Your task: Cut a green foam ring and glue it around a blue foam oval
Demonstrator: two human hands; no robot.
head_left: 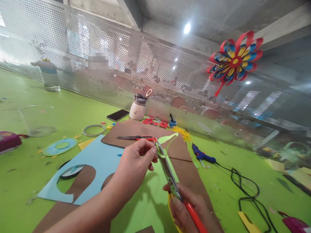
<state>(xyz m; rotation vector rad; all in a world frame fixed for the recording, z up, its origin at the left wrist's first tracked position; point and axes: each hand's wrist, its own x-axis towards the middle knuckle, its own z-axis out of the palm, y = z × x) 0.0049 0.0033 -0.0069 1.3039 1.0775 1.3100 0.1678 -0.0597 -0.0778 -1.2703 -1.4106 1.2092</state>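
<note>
My right hand (188, 205) grips red-handled scissors (171, 176), their blades pointing away and up. Curled against the blades is a thin light green paper cutout (167, 150). My left hand (138, 158) is closed in a pinch at the edge of this cutout, beside the blade tips; its fingers partly hide the contact. Beneath both hands lies a light green sheet (143, 197) over brown card (194, 181). Behind my left hand a second tool with dark blades and a red handle (133, 138) rests on the brown card.
To the left lies a blue sheet (97, 168) with round cut-outs. A blue glue gun (202, 154) trails its black cord on the right. Farther back are a phone (118, 114), a white bottle (137, 108) and red cut paper (155, 122). A perforated screen (165, 77) borders the table.
</note>
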